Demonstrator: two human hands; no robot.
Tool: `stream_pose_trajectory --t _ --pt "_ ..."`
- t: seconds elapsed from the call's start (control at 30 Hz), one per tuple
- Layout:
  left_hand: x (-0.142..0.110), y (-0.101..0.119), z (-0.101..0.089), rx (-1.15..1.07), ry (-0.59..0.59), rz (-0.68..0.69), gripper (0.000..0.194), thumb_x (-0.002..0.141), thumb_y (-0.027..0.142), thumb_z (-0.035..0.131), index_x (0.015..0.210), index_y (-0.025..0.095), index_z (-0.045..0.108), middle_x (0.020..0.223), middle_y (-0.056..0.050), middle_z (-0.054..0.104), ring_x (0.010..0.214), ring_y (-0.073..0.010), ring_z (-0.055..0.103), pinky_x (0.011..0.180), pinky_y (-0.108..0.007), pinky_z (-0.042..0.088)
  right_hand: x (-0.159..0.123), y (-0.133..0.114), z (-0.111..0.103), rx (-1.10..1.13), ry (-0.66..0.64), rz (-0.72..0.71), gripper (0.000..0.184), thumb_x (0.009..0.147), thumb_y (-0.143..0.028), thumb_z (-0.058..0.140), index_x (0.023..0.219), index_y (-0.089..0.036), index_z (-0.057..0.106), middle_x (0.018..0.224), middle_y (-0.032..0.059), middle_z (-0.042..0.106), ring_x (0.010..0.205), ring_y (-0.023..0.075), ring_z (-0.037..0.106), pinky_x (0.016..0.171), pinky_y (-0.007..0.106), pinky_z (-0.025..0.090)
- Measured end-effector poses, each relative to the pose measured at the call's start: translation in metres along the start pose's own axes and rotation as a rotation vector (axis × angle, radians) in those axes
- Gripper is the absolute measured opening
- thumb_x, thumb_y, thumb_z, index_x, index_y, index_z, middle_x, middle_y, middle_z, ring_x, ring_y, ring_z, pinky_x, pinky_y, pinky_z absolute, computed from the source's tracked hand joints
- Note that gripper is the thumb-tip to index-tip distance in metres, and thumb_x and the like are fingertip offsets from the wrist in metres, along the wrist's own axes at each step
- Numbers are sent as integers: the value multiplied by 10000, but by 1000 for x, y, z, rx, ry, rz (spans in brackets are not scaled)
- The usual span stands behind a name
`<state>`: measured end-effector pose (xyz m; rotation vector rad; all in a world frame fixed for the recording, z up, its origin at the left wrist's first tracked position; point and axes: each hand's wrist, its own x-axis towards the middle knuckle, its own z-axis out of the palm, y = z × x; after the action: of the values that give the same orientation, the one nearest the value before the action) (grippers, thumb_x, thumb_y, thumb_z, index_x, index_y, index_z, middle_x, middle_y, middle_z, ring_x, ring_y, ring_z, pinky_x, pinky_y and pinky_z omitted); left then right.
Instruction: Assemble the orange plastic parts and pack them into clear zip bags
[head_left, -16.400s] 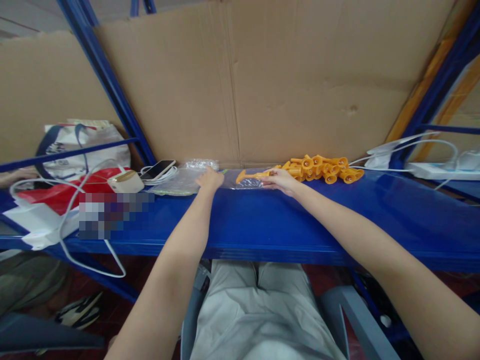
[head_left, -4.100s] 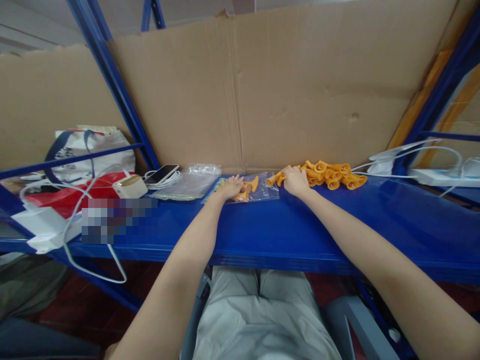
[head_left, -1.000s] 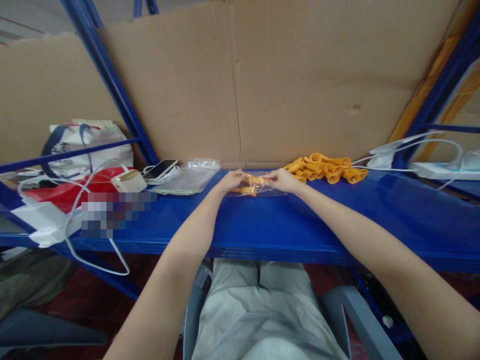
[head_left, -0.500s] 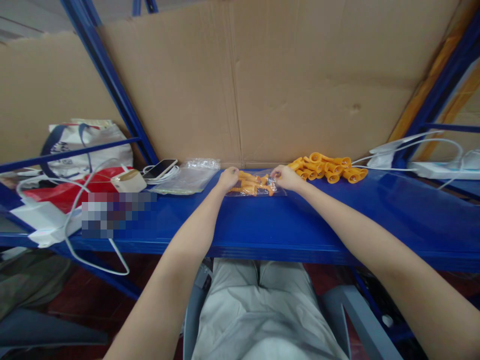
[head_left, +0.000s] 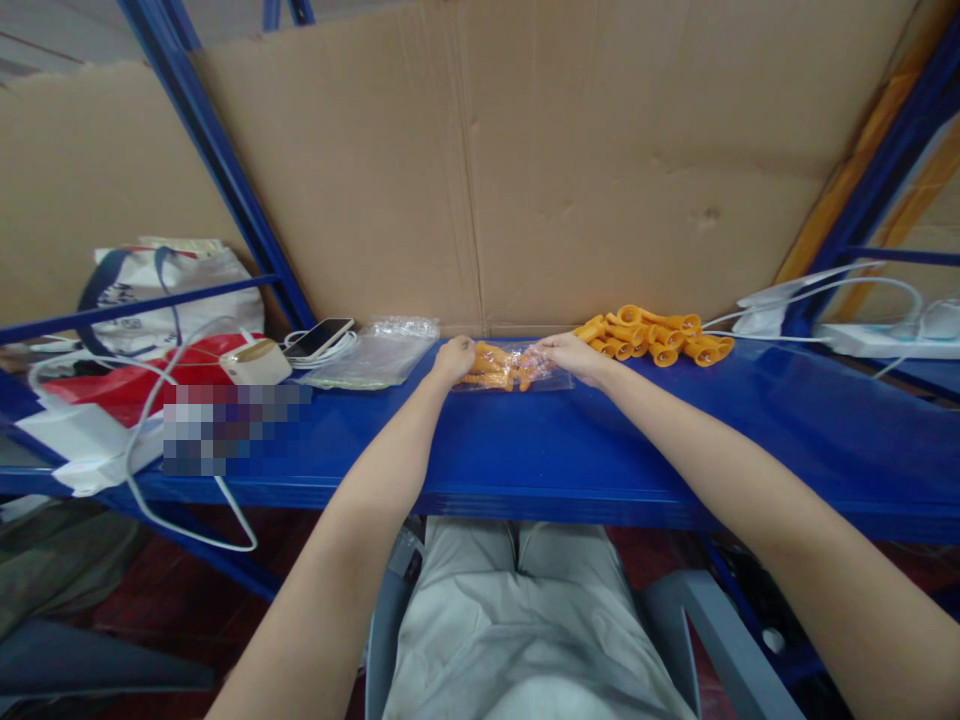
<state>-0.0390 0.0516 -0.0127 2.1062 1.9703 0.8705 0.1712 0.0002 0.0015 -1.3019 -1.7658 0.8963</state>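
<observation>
A clear plastic bag (head_left: 555, 381) lies flat on the blue shelf, with several orange plastic pieces (head_left: 495, 366) inside. My left hand (head_left: 454, 358) is closed on the bag's left end, beside the pieces. At the other end, my right hand (head_left: 571, 355) has its fingertips pressed together on the bag, touching the right side of the pieces through or at the film. Its exact grip is too small to make out. Just right of that hand sits a heap of similar orange pieces (head_left: 646, 335) with flared, hollow ends.
Flat clear bags (head_left: 367, 360) lie left of my left hand, beside a phone (head_left: 320, 338) on a coiled white cable. Farther left are a white charger (head_left: 255, 360), a red bag (head_left: 187, 365) and a power strip (head_left: 97, 470). Cardboard (head_left: 570, 170) stands behind.
My right hand's fingers have moved left over the bag, and the orange pieces inside sit closer together, shifted left. My left hand stays at the bag's left end.
</observation>
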Motion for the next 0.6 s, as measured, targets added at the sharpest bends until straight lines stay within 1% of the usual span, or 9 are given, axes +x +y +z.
stream_pose_trajectory --t 0.07,0.17,0.23,0.3,0.37,0.4,0.43,0.5,0.6 --pt "-2 2 -1 20 -8 -5 337 959 265 409 1119 149 681 1216 -135 698 1175 -251 623 954 -294 462 1 1 1 -55 19 45 209 877 -80 519 728 -130 656 650 47 696 544 109 632 590 212 532" --pt "-5 5 -3 44 -23 -14 346 968 257 403 1154 142 671 1247 -133 684 1199 -242 611 964 -280 455 2 6 1 -245 59 83 229 796 -24 513 633 -136 629 520 8 618 454 96 554 516 204 490" --pt "-6 7 -4 48 -26 -20 351 971 253 401 1164 135 669 1255 -136 679 1207 -243 606 969 -280 454 3 9 0 -243 6 56 232 755 4 513 617 -135 638 550 12 639 498 97 571 547 200 495" --pt "-6 7 -4 46 -23 -27 346 966 240 408 1170 138 668 1256 -133 679 1203 -241 610 972 -282 457 4 12 -1 -147 -61 9 230 752 16 521 660 -131 672 637 22 686 586 99 611 610 193 507" --pt "-6 5 -5 45 -23 -39 335 948 210 434 1182 148 666 1255 -122 682 1192 -236 618 971 -282 461 4 13 -2 -75 -87 -32 219 790 -10 530 750 -130 709 723 32 719 669 103 638 668 193 515" --pt "-5 4 -5 44 -26 -44 334 938 194 448 1190 153 663 1254 -117 684 1187 -233 621 970 -282 462 5 13 -4 -77 -77 -39 212 819 -38 529 794 -129 720 758 40 729 696 109 646 687 201 520" --pt "-5 3 -5 43 -31 -47 335 931 182 458 1196 156 660 1251 -114 686 1183 -232 623 970 -282 463 6 13 -5 -109 -51 -35 212 848 -68 522 830 -126 725 790 54 736 717 119 654 700 215 525" --pt "-5 1 -5 39 -41 -52 328 930 183 472 1199 154 657 1241 -117 690 1180 -234 625 969 -282 463 7 12 -11 -271 46 -37 226 882 -109 505 880 -120 730 872 89 748 780 150 675 743 249 533" --pt "-5 -2 -4 33 -44 -65 310 941 205 481 1193 150 653 1245 -119 688 1182 -236 624 970 -277 461 7 10 -24 -660 249 -66 261 884 -121 486 937 -136 740 1002 127 745 953 217 684 853 299 513"
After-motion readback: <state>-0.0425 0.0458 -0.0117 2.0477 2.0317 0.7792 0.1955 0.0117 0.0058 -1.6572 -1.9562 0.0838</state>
